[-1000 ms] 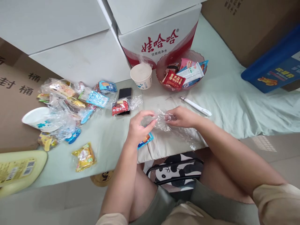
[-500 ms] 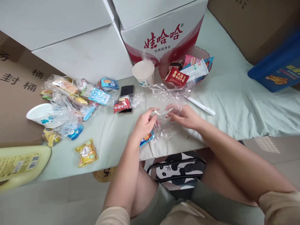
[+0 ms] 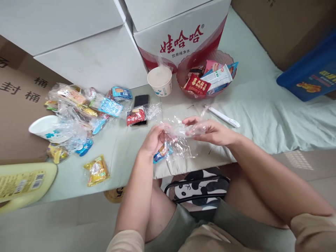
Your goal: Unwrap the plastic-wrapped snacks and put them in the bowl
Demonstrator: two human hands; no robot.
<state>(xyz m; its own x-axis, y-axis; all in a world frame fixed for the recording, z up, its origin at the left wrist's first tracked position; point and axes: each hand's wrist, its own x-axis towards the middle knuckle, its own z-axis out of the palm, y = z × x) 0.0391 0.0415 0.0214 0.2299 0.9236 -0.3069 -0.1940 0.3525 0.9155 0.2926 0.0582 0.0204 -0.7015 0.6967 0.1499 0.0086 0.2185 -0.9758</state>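
Note:
A clear plastic bag (image 3: 182, 130) is gathered and stretched between my two hands, just above the cloth. My left hand (image 3: 153, 139) pinches its left end. On the right end, my right hand (image 3: 211, 131) has its fingers closed around the film. Below the bag, near the cloth's front edge, lies a blue snack packet (image 3: 159, 154), partly covered by clear film. A white pen-shaped cutter (image 3: 222, 116) rests beyond my right hand. Left of my left hand, a red snack packet (image 3: 135, 116) with a clear wrapper lies across a dark phone (image 3: 141, 100).
Behind my hands stand a paper cup (image 3: 159, 82) and a pink glass bowl (image 3: 181, 78) of packets. Bagged snacks (image 3: 76, 99) and a tipped paper cup (image 3: 43, 128) lie left, with a yellow packet (image 3: 96, 170) nearer me. White boxes (image 3: 181, 45) stand at the back.
My hands have moved apart, the left one leftward. The clear bag, spread out farther back before, is now drawn in and bunched between them.

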